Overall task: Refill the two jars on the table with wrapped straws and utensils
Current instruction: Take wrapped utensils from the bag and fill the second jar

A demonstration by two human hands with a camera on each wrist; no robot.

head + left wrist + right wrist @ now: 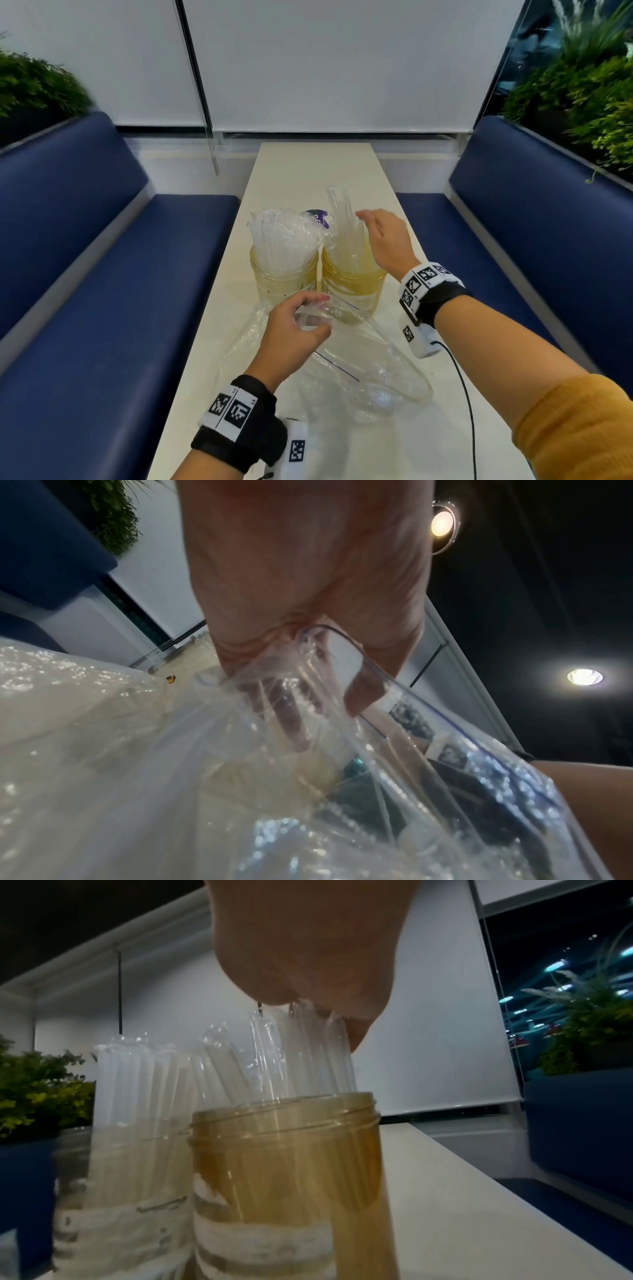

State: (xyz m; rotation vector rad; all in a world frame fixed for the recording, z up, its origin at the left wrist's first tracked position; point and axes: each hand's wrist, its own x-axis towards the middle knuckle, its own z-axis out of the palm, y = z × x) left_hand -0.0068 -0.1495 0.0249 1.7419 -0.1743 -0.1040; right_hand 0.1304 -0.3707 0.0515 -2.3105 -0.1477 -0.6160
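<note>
Two amber-tinted clear jars stand side by side mid-table. The left jar [282,277] [120,1177] is packed with wrapped straws [281,236] [137,1085]. The right jar [352,287] [287,1164] holds several clear-wrapped utensils [342,219] [308,1058]. My right hand [383,240] [308,947] hovers over the right jar, fingers curled round the tops of those wrapped pieces. Nearer to me, my left hand [294,329] [308,588] grips the mouth of a crumpled clear zip bag [359,370] [205,777] lying on the table in front of the jars.
The narrow cream table [308,164] runs away from me between two blue benches [102,274] [548,222]. A crumpled wrapper with a purple label [317,217] lies behind the jars. Plants line both sides. A black cable [466,394] hangs from my right wrist.
</note>
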